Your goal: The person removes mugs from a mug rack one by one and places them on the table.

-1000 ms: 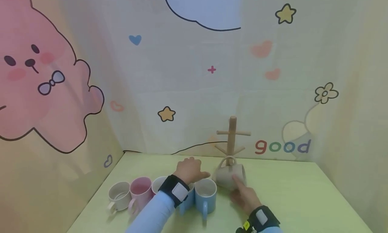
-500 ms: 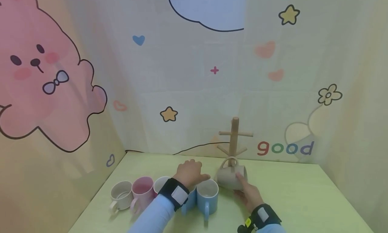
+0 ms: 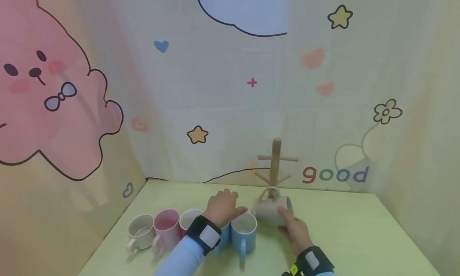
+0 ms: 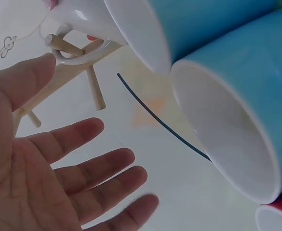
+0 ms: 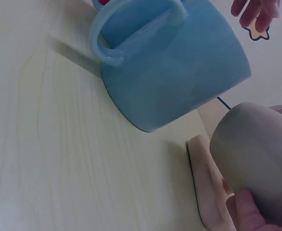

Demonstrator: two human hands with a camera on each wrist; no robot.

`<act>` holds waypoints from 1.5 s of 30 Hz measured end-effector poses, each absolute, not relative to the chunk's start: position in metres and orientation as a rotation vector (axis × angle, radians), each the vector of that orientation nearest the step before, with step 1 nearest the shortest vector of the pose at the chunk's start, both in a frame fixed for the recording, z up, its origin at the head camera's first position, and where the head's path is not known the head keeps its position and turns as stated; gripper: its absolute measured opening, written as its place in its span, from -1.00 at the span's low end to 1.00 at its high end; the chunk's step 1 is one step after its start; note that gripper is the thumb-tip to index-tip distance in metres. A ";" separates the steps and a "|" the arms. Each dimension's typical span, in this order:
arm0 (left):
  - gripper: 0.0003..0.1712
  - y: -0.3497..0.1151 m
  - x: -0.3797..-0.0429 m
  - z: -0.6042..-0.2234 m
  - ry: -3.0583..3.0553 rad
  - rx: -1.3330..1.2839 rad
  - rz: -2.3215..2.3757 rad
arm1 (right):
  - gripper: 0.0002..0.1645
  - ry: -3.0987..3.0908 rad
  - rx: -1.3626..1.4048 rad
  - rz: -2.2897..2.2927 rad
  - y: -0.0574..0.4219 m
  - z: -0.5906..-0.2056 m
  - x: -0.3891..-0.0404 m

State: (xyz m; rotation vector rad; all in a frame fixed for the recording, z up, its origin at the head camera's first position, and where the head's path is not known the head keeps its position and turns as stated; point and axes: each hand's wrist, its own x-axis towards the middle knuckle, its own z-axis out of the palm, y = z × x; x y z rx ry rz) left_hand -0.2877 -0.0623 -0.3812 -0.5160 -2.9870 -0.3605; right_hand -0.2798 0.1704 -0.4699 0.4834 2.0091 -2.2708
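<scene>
My right hand (image 3: 296, 230) grips a light grey mug (image 3: 271, 211), lying sideways in the air with its handle up and mouth to the right. Its thumb lies along the mug's side (image 5: 256, 154). Behind the mug stands a wooden mug tree (image 3: 274, 162). In the left wrist view, a lower peg (image 4: 63, 44) shows through the loop of the mug's handle (image 4: 78, 60). My left hand (image 3: 223, 207) hovers over the row of mugs, fingers spread and holding nothing. Closest to it are two blue mugs (image 3: 244, 232), one partly hidden behind my wrist.
Left of the blue mugs, a white ribbed mug (image 3: 141, 232), a pink mug (image 3: 167, 230) and a white-lined mug (image 3: 190, 218) stand upright in the row. The pale table (image 3: 345, 228) extends to the right, with a printed cloth (image 3: 230, 108) behind.
The right hand's fingers have moved up slightly along the grey mug, which has shifted a little to the right at its mouth. The left hand stays nearly still.
</scene>
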 end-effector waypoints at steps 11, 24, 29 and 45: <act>-0.38 -0.057 -0.285 -0.379 -2.941 -0.529 -0.438 | 0.37 2.186 0.395 -2.174 0.183 -0.454 -0.261; -0.39 -0.037 -0.278 -0.377 -2.858 -0.690 -0.525 | 0.25 2.449 0.259 -1.926 0.206 -0.441 -0.241; -0.38 -0.026 -0.272 -0.379 -2.836 -0.756 -0.521 | 0.14 2.533 0.185 -1.825 0.213 -0.435 -0.233; -0.70 -0.007 -0.246 -0.387 -2.823 -0.943 -0.609 | -0.10 2.588 -0.189 -1.655 0.224 -0.423 -0.223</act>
